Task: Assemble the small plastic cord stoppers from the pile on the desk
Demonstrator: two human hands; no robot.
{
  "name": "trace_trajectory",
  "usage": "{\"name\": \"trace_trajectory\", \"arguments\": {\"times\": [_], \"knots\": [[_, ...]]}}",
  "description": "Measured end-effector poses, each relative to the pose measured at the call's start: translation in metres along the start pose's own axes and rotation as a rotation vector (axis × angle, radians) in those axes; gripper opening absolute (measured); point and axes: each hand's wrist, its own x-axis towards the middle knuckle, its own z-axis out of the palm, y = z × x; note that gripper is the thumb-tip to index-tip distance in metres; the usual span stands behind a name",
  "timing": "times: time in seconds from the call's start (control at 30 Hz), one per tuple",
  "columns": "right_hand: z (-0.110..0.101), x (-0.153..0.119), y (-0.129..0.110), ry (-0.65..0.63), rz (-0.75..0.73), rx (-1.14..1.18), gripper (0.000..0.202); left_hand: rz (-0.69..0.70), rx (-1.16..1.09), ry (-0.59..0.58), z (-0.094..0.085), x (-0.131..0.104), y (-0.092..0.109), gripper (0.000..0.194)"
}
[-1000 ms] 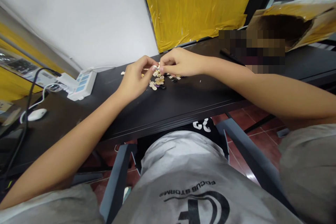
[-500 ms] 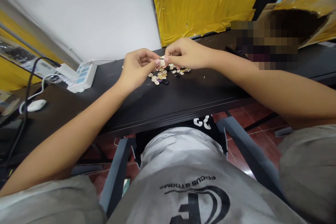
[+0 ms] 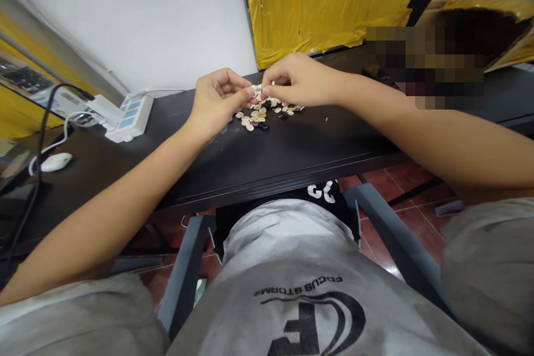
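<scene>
Over the dark table, my left hand and my right hand meet almost fingertip to fingertip. Thumb and forefinger of each are pinched on a small whitish piece; its exact shape is too small to make out. Beneath and in front of the fingers lies a loose pile of small button-like pieces, cream, yellow, black and a little purple, some with visible holes. More of these pieces lie under my right hand. Part of the pile is hidden behind my fingers.
The black table runs across the view. To the left are a white power strip with plugs and cables, and a white mouse. Behind stand a white panel and yellow sheeting. Another person's head is at right.
Both hands stay together at the pile, the pinched piece still between them, with only small finger shifts. The whole view has shifted slightly.
</scene>
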Motion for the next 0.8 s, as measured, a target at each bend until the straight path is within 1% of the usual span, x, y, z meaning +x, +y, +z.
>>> {"name": "trace_trajectory", "arguments": {"times": [0.2,0.4,0.47,0.6,0.67,0.73,0.8], "knots": [[0.002,0.0,0.001,-0.006,-0.047,-0.087,0.022,0.028,0.056,-0.033,-0.001,-0.001,-0.001,0.027],[0.0,-0.002,-0.002,-0.073,-0.047,-0.232,0.025,0.07,0.158,-0.065,-0.001,-0.004,-0.007,0.019],[-0.001,-0.003,-0.004,-0.09,-0.041,-0.27,0.026,0.118,0.21,-0.085,-0.001,-0.006,-0.007,0.019],[-0.001,-0.003,-0.007,-0.114,-0.037,-0.315,0.028,0.286,0.382,-0.124,-0.003,-0.011,0.0,0.017],[0.0,-0.003,-0.007,-0.111,-0.049,-0.336,0.028,0.343,0.458,-0.137,-0.004,-0.013,0.003,0.017],[0.001,-0.003,-0.007,-0.103,-0.07,-0.342,0.027,0.354,0.474,-0.144,-0.004,-0.014,0.004,0.017],[0.002,-0.003,-0.007,-0.092,-0.083,-0.307,0.023,0.317,0.399,-0.134,-0.004,-0.014,0.005,0.019]]}}
